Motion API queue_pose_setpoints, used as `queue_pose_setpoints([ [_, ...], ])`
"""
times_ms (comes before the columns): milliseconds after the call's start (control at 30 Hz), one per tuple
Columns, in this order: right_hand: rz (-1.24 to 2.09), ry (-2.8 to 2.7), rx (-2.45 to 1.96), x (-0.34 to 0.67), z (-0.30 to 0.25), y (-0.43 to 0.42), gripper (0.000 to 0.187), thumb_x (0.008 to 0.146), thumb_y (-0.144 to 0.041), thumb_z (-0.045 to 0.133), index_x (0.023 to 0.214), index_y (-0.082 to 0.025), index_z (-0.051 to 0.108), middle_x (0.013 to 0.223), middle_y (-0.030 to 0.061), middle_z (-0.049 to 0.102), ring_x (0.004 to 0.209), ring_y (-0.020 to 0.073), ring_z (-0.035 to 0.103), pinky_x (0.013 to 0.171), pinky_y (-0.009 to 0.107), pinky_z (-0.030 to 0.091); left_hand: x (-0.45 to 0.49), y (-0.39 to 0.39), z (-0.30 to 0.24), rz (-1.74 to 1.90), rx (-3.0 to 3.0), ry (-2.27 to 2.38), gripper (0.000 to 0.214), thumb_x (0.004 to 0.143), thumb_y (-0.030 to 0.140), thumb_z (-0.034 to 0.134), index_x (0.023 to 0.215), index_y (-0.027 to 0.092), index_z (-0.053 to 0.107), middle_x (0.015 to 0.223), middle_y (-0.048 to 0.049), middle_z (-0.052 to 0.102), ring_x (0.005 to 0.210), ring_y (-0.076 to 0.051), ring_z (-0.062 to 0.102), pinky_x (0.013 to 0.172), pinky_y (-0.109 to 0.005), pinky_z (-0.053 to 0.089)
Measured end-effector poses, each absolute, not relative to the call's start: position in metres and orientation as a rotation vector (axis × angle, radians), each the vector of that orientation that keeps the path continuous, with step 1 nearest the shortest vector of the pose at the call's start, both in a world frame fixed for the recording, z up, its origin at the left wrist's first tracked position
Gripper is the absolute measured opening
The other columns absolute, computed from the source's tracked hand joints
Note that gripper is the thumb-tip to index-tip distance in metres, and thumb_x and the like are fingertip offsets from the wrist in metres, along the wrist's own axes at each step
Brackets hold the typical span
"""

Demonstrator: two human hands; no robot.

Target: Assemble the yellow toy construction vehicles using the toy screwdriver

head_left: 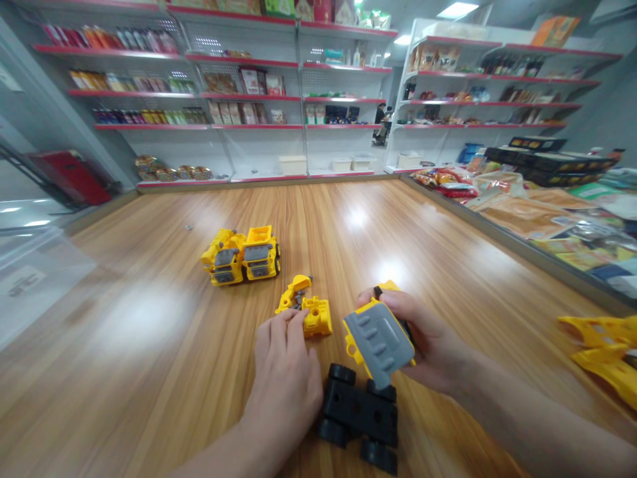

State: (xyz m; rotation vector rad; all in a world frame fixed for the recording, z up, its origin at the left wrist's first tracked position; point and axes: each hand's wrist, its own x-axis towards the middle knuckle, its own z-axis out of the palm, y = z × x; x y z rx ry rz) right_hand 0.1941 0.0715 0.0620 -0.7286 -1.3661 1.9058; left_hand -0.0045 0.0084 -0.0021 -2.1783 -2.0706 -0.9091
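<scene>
My right hand is closed around a yellow toy truck body with a grey panel, held just above the wooden floor. My left hand reaches forward, its fingertips pinching a small yellow toy part that rests on the floor. Another yellow piece with a grey bit lies touching that part on its far side. A black wheeled chassis sits on the floor between my wrists, under the truck body. Two assembled yellow toy trucks stand side by side farther off to the left.
Yellow plastic toy pieces lie at the right edge. A low display of packaged goods runs along the right. Red-edged store shelves with products line the back wall. A clear plastic box stands at left.
</scene>
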Motion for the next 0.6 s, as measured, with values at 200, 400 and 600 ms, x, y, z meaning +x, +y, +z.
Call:
queue_pose_setpoints([
  [200, 2.101, -1.099, -0.678, 0.194, 0.061, 0.072, 0.024, 0.084, -0.046, 0.065, 0.087, -0.023, 0.069, 0.069, -0.0006, 0.056, 0.055, 0.0101, 0.052, 0.050, 0.022, 0.041, -0.004, 0.007, 0.002, -0.626, -2.297, -1.994, 0.032, 0.084, 0.007, 0.045, 0.112, 0.015, 0.059, 0.110, -0.0138, 0.057, 0.101, -0.030, 0.051, 0.090, -0.050, 0.046],
  [400, 2.042, -1.135, -0.728, 0.191, 0.057, 0.074, 0.027, 0.081, -0.046, 0.069, 0.087, -0.019, 0.071, 0.066, -0.0016, 0.056, 0.050, 0.0069, 0.048, 0.044, 0.018, 0.036, -0.009, 0.007, -0.002, -0.610, -2.408, -1.962, 0.047, 0.076, -0.006, 0.038, 0.115, 0.014, 0.057, 0.103, -0.0124, 0.057, 0.095, -0.029, 0.049, 0.081, -0.045, 0.047],
  [600, 2.029, -1.163, -0.790, 0.191, 0.050, 0.081, 0.028, 0.077, -0.042, 0.076, 0.090, -0.017, 0.073, 0.072, -0.0001, 0.066, 0.056, 0.0073, 0.059, 0.051, 0.016, 0.045, -0.010, 0.008, -0.009, -0.810, -2.430, -1.890, 0.047, 0.081, -0.005, 0.042, 0.120, 0.016, 0.056, 0.102, -0.0100, 0.060, 0.094, -0.028, 0.050, 0.079, -0.044, 0.048],
])
